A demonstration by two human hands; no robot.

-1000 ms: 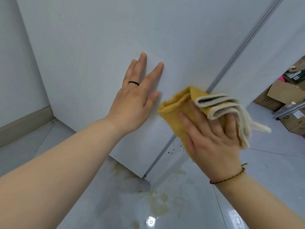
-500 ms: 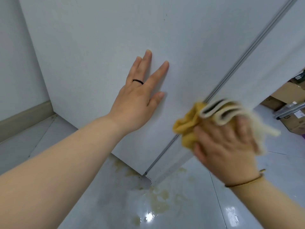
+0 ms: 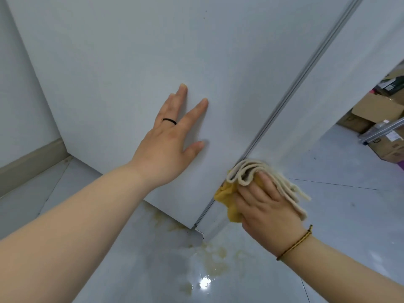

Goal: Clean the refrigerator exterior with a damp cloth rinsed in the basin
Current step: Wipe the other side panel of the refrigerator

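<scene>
Head view: left hand [image 3: 168, 147] lies flat on the white refrigerator [image 3: 131, 62] panel, fingers straight and spread as a brace; right hand [image 3: 266, 206] has its fingers curled into the folded yellow-and-cream cloth [image 3: 228, 193], pressing it low against the corner beside the metal edge strip [image 3: 284, 101]. Judgement: bottom-corner wipe in hand; firm strokes following the strip down to the base, turning to a clean fold, should serve best. Yellowish stains [image 3: 216, 256] mark the wet floor [image 3: 328, 226] below; basin not visible.
</scene>
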